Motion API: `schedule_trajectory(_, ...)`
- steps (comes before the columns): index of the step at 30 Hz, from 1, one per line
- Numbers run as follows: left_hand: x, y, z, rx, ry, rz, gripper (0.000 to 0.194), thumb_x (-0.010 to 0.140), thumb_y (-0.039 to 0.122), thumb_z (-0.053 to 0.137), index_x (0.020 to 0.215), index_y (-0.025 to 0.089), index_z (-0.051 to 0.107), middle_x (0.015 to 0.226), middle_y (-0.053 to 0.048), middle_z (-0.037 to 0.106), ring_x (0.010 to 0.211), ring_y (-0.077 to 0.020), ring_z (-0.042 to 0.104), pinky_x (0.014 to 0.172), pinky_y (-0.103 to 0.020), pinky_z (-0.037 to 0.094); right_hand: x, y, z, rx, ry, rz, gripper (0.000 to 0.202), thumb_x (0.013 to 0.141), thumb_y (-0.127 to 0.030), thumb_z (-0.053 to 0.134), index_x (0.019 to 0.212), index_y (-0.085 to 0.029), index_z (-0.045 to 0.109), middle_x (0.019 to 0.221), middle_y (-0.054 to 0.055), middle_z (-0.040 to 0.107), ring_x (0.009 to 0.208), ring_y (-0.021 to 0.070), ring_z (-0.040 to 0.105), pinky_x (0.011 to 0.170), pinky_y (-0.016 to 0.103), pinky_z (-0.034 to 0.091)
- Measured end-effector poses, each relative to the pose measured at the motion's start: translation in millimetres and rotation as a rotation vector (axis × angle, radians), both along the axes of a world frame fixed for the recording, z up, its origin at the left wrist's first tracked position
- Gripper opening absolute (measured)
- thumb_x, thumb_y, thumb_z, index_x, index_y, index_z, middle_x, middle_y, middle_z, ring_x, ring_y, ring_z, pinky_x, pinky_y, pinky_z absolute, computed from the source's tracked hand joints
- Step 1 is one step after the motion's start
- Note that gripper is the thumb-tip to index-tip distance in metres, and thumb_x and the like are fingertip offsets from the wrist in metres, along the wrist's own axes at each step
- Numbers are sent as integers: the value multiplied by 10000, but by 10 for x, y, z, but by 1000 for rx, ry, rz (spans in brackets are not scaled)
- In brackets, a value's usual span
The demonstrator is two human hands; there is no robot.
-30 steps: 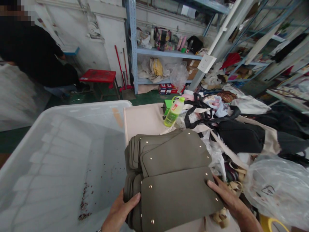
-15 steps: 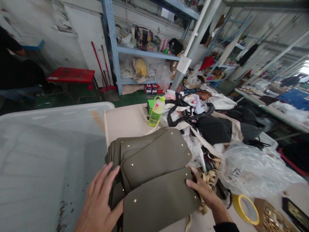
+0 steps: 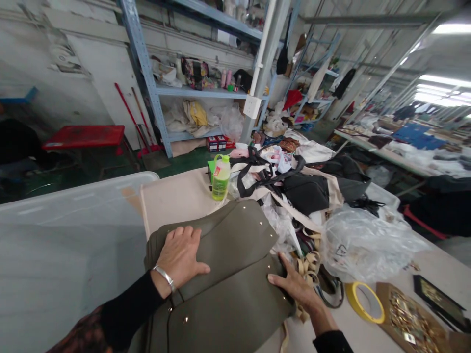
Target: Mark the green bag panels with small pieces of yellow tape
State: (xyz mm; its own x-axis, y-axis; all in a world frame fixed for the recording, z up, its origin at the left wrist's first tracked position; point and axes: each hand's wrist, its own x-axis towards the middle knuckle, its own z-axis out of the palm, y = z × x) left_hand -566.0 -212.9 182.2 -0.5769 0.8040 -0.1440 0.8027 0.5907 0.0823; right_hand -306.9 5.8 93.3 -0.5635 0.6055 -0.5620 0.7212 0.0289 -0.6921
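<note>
Olive-green leather-like panels with small metal studs lie in an overlapping stack on the table. My left hand rests palm down on the stack's left part, its fingers laid over the panels and its thumb spread out. At the right edge of the front panel is my right hand. Its thumb touches the panel's top, while the forefinger stretches along the edge; the other fingers are largely hidden. Neither hand has a panel lifted. A silver bracelet circles my left wrist.
A large grey-white bin stands at left. Behind the stack is a bottle of green liquid. Black bags, clear plastic, yellow tape and a box of metal fittings crowd the right. A red stool stands beyond.
My left hand has moved from the stack's left side up onto its top. My right hand stays at the front panel's right edge. The view has shifted to the right.
</note>
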Motion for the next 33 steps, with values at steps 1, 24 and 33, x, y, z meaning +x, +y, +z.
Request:
schedule_trajectory(1,-21,39,23,-38,-17,0,727,535,588,766,1079,130,616,1039,-135,589,1002,-329,502,874,-425,378,-1,0,-4,3,9,1,1115,609,-529,722,1496,-99,202,1547,160,244,1431,289,209,1173,415,162)
schedule_trajectory(24,-150,386,68,-218,-235,-79,509,538,326,748,975,204,516,913,-53,666,902,-260,629,745,-316,416,37,-19,-164,11,140,-80,1020,616,-455,758,1468,-139,294,1536,145,283,1426,280,229,1173,411,171)
schedule_trajectory(33,-180,446,28,-217,-257,-107,357,494,265,723,796,219,539,892,-41,663,871,-253,629,719,-312,421,50,-18,-268,71,165,-99,959,617,-420,762,1436,-135,354,1507,149,344,1401,282,296,1160,420,206)
